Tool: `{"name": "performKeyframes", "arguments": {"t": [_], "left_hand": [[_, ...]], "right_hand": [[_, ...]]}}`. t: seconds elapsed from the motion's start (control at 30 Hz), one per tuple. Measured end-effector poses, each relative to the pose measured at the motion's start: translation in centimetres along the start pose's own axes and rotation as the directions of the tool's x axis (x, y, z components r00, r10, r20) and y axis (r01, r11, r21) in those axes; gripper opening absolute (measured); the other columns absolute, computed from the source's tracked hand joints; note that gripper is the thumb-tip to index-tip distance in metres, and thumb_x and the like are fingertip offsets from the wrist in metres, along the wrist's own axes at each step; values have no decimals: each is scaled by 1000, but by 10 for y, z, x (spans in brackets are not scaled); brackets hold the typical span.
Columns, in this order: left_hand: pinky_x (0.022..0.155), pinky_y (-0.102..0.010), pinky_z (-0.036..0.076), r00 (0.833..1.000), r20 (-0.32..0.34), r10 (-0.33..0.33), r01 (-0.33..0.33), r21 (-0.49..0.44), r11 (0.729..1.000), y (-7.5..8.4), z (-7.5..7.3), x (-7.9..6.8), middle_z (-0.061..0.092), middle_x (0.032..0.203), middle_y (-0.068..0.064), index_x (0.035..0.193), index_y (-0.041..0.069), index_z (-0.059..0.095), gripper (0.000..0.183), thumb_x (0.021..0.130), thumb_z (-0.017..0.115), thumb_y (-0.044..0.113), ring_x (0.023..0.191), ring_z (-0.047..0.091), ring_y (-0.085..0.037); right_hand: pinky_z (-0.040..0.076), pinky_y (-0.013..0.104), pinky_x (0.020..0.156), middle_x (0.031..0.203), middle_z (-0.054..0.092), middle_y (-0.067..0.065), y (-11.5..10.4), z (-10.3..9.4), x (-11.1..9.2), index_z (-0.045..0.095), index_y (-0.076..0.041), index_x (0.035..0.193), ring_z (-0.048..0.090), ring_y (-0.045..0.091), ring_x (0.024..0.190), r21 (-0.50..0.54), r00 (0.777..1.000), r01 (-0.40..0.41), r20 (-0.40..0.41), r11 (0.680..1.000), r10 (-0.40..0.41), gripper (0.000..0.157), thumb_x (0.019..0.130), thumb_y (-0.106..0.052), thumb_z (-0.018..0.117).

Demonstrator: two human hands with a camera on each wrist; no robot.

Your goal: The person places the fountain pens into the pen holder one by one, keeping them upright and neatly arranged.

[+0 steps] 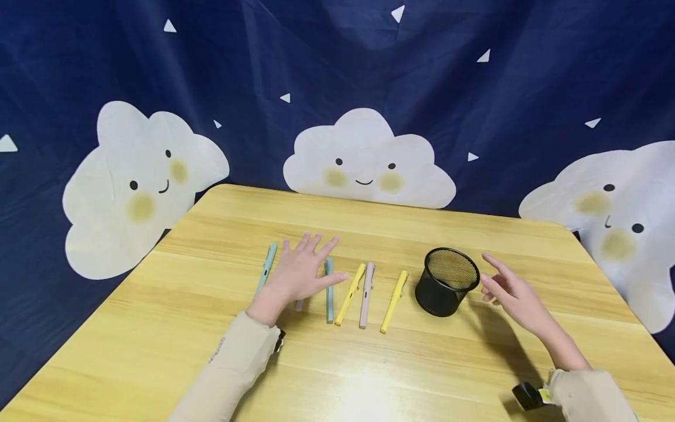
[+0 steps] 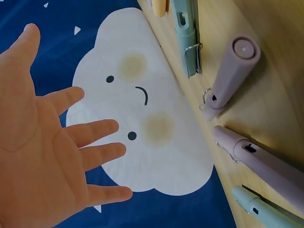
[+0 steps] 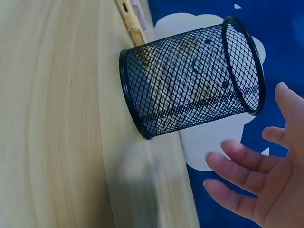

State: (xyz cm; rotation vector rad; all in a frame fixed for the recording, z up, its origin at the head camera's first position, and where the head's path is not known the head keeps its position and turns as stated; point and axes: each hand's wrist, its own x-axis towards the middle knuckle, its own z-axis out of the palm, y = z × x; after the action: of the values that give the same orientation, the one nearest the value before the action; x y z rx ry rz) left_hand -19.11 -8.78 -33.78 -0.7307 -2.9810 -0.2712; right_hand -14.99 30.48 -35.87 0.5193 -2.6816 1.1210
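My left hand (image 1: 297,272) hovers with spread fingers over the left part of a row of pens and holds nothing. Around it lie a teal pen (image 1: 267,265), a second teal pen (image 1: 329,293) and a lilac pen (image 1: 299,305) mostly hidden beneath the hand. In the left wrist view, two lilac pens show, one end-on (image 2: 230,78) and one lower (image 2: 266,168). Just right of a black mesh pen holder (image 1: 440,299) is my right hand (image 1: 517,299), index finger and thumb extended toward its rim, other fingers loosely bent, nothing held.
Between the left hand and the holder lie a yellow pen (image 1: 350,295), another lilac pen (image 1: 366,299) and a second yellow pen (image 1: 394,302). All rest on a wooden table (image 1: 327,375). Behind its far edge hangs a dark blue cloth (image 1: 337,64) with cloud faces.
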Motion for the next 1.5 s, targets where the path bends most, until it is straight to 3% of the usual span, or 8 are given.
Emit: {"name": "performKeyframes", "arguments": {"t": [0.13, 0.43, 0.57, 0.77, 1.0, 1.27, 1.37, 1.5], "left_hand": [[97, -63, 10, 1000, 2, -8, 8, -20, 1000, -2, 0, -1, 25, 142, -15, 142, 22, 25, 76, 82, 34, 68, 130, 17, -34], [97, -63, 14, 1000, -16, -18, 17, -57, 998, -9, 0, -5, 31, 140, -14, 140, 18, 32, 75, 82, 39, 65, 129, 22, -34], [96, -63, 17, 1000, -14, -27, 26, -59, 998, -13, 1, -6, 33, 139, -15, 139, 16, 34, 75, 82, 42, 64, 128, 26, -34], [95, -63, 20, 1000, -24, -13, 11, -103, 995, -22, -1, -7, 33, 137, -20, 138, 13, 34, 72, 84, 48, 57, 126, 28, -35], [95, -62, 21, 999, -31, -43, 38, -139, 990, -36, -6, -9, 33, 137, -21, 137, 9, 35, 70, 85, 51, 51, 125, 28, -37], [95, -56, 27, 997, -56, -44, 35, -146, 989, -50, -10, -13, 39, 133, -21, 136, 5, 36, 66, 86, 53, 45, 121, 34, -36], [96, -54, 28, 997, -55, -49, 40, -154, 987, -54, -10, -15, 39, 132, -22, 135, 3, 37, 65, 87, 53, 43, 121, 35, -37], [97, -51, 28, 996, -46, -71, 62, -167, 984, -61, -10, -17, 40, 132, -21, 134, 1, 38, 65, 88, 49, 45, 121, 35, -37]], "right_hand": [[48, 30, 46, 66, 56, 11, 4, 2, 0, 27, 4, 136, 56, 16, 54, 163, 999, -17, 45, 986, 10, 45, 95, -6, 42], [46, 35, 40, 59, 55, 13, 4, 5, 2, 31, -25, 136, 54, 18, 48, 402, 994, -48, 112, 914, 3, 47, 95, -3, 41], [45, 34, 39, 58, 55, 12, 3, 7, 5, 31, -23, 136, 54, 15, 48, 460, 991, -37, 134, 887, -28, 50, 93, 0, 41], [44, 31, 37, 60, 57, 11, 4, 8, 7, 31, -22, 137, 53, 13, 48, 496, 984, 0, 154, 868, -88, 54, 91, 5, 42], [45, 30, 39, 62, 59, 12, 3, 7, 8, 23, -1, 140, 55, 12, 50, 494, 984, -30, 170, 869, -62, 54, 90, 6, 44], [45, 26, 40, 62, 62, 15, 4, 7, 9, 39, -35, 129, 56, 11, 49, 536, 989, -48, 145, 843, -35, 59, 88, 7, 48], [45, 26, 39, 62, 62, 14, 4, 8, 9, 40, -35, 129, 55, 10, 49, 559, 990, -57, 139, 827, -26, 59, 88, 7, 48], [46, 25, 40, 61, 61, 13, 5, 12, 8, 37, -25, 136, 55, 10, 50, 587, 992, -64, 128, 807, -14, 58, 89, 6, 48]]}}
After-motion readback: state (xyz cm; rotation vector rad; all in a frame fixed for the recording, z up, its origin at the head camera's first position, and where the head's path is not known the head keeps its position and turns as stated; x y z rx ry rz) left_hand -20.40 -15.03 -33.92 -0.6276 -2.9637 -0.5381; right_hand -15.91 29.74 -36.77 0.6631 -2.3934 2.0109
